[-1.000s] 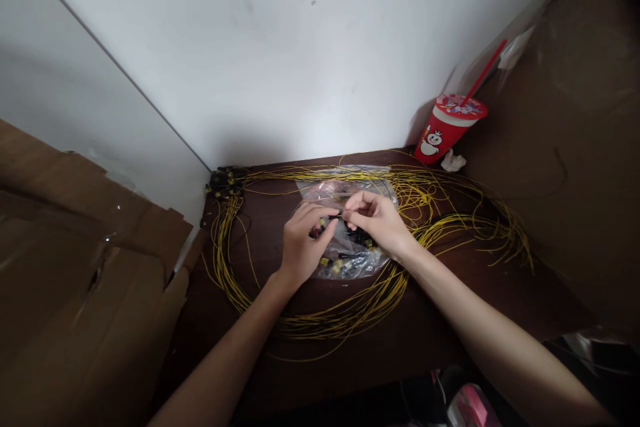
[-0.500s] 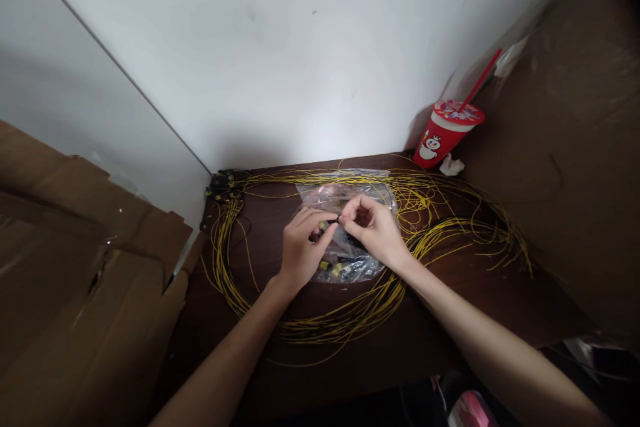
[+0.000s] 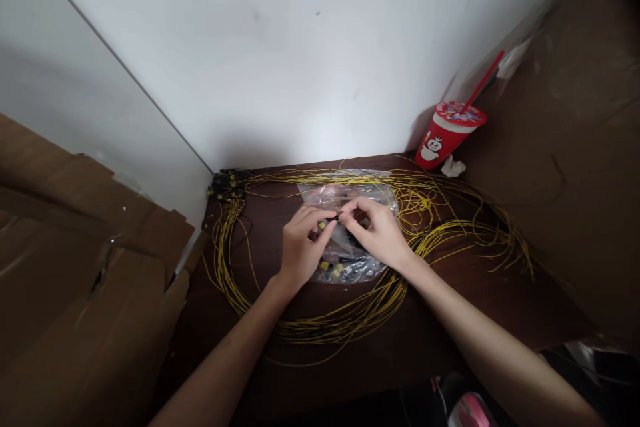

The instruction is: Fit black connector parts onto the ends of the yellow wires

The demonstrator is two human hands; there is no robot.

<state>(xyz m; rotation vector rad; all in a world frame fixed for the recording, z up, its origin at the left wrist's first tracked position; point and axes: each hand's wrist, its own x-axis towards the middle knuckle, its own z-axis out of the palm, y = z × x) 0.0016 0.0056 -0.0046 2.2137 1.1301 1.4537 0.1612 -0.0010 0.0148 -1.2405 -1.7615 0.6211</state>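
My left hand (image 3: 300,247) and my right hand (image 3: 377,232) meet fingertip to fingertip over a clear plastic bag (image 3: 345,260) of small black and yellow connectors. Between the fingertips sits a small yellow and black connector (image 3: 330,221), pinched by my left thumb and forefinger. My right fingers pinch a thin yellow wire end right at that connector. Coils of thin yellow wire (image 3: 320,327) loop around the bag on the dark wooden table (image 3: 400,340).
A red drink cup (image 3: 447,133) with a red straw stands at the table's back right corner, a crumpled white tissue (image 3: 453,166) beside it. Torn cardboard (image 3: 75,267) leans at the left. Finished black connector ends (image 3: 225,184) cluster at the back left. A white wall rises behind.
My right hand has lowered slightly and its fingers have closed in tighter against the connector in my left hand. The view has shifted a little.
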